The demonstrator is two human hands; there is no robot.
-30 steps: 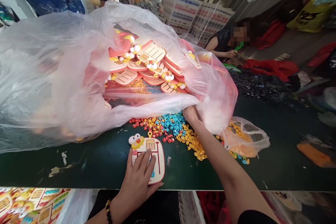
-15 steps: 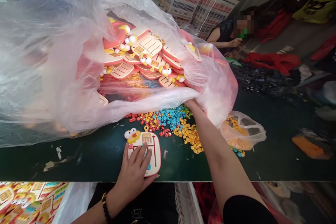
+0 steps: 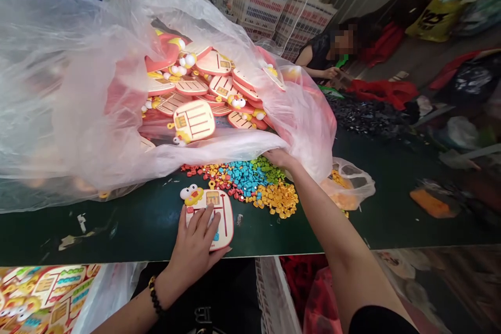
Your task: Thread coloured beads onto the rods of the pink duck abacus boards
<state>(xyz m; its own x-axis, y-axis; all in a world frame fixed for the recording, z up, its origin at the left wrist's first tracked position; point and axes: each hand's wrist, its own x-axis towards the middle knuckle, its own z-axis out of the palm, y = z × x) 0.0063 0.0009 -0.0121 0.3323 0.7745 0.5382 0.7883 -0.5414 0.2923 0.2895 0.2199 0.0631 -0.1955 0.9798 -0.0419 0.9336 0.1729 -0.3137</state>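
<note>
My left hand (image 3: 198, 235) lies flat with fingers stretched out over a cream toy board (image 3: 226, 203) near the table's front edge. The board has a red rim, slots and a yellow duck face with bulging white eyes; a red and a blue piece show on it. My right hand (image 3: 278, 158) reaches to the front edge of a big clear plastic bag (image 3: 235, 147), its fingers hidden by the plastic. Beside that hand lie small green pieces (image 3: 269, 171), blue pieces (image 3: 243, 175), yellow pieces (image 3: 277, 199) and red pieces (image 3: 191, 169). Several similar boards (image 3: 195, 120) fill the bag.
A small plastic bag (image 3: 354, 188) with yellow pieces lies to the right, then an orange object (image 3: 432, 203). Boards with coloured pieces (image 3: 43, 292) are heaped below the table at left. A person (image 3: 319, 57) sits at the far right; stacked crates (image 3: 266, 5) stand behind.
One board in the bag has come down to the front of the opening. My right hand has shifted a little, uncovering more green pieces. My left hand stays on its board; the camera view has turned slightly.
</note>
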